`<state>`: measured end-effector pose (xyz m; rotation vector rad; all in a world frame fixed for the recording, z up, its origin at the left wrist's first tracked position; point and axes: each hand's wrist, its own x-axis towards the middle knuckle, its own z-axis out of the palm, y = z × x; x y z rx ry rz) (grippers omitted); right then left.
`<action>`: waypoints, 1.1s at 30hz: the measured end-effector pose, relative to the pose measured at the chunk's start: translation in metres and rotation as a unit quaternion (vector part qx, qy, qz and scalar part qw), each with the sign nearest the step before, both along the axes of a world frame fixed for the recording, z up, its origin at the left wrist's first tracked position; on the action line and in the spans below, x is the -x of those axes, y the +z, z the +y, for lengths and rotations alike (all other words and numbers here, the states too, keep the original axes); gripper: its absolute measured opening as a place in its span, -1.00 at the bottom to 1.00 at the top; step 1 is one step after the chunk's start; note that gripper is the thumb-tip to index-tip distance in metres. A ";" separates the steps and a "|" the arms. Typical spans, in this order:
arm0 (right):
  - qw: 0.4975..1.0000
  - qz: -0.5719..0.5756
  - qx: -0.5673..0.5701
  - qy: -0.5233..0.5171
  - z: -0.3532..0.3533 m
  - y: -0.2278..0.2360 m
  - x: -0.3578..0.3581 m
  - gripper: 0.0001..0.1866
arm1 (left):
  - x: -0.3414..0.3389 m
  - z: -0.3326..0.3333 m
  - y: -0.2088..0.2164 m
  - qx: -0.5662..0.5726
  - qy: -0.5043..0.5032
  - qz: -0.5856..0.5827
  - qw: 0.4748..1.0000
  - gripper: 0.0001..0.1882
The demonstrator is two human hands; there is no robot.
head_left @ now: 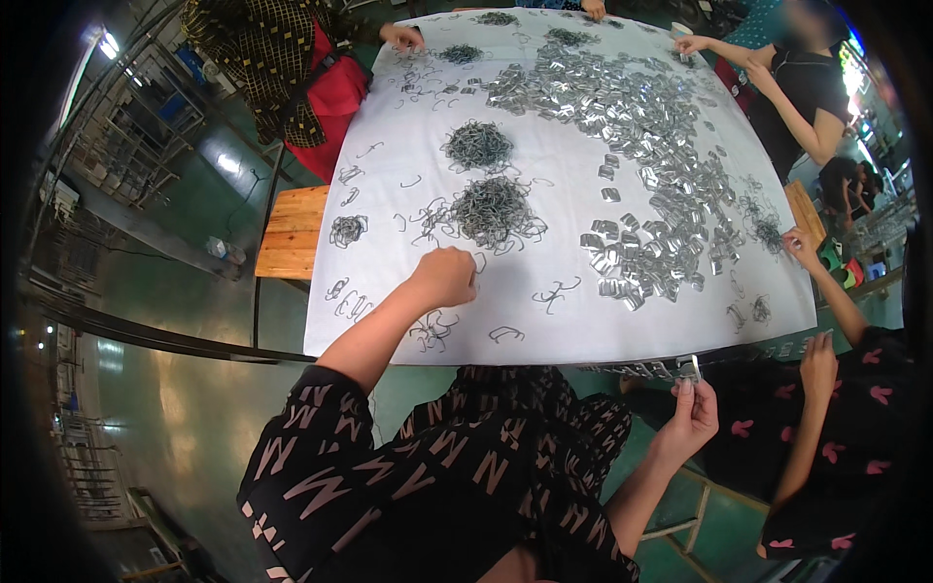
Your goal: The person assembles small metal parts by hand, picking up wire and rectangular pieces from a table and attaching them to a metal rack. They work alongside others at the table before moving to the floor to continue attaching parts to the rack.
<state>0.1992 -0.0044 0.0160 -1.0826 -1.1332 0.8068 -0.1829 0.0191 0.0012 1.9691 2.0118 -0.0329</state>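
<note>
Pinching a shiny metal piece point(688, 370), right hand point(692, 413) sits lower right of frame. Left hand point(445, 277) curls just below the wire-hook pile point(491, 211) near centre; fingertips hidden, grip can't be told. Best, likely: untangle singly, keeping the piece steady.

Fisheye view from the wearer's head, angled down across a broad white cloth-covered worktop point(556, 228).
The camera sits above the wearer's black clothing with beige marks point(428, 496), near the bare left hand point(445, 276) and bare right hand point(691, 412), and faces forward to the worktop's far edge; its wide lens takes in the glossy green floor point(194, 398) at left, bends straight edges and darkens to a curved black rim.
</note>
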 end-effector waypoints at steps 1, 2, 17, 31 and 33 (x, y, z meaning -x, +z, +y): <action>1.000 -0.001 0.003 0.002 0.000 -0.002 -0.001 -0.92 | -0.001 -0.011 0.014 0.038 -0.018 -0.049 0.998 -0.88; 1.000 -0.003 0.004 0.001 0.000 -0.003 -0.003 -0.92 | -0.002 -0.018 0.024 0.121 -0.037 -0.083 0.988 -0.87; 1.000 -0.002 0.019 0.023 -0.001 -0.006 0.003 -0.91 | 0.004 0.065 -0.096 -0.318 0.231 -0.092 0.915 -0.34; 0.999 0.018 0.027 0.018 -0.004 -0.004 0.006 -0.92 | -0.031 0.096 -0.048 -0.346 0.008 -0.111 0.932 -0.47; 0.999 0.016 0.024 0.022 -0.004 -0.002 0.006 -0.93 | -0.026 0.106 -0.042 -0.243 0.045 -0.194 0.949 -0.54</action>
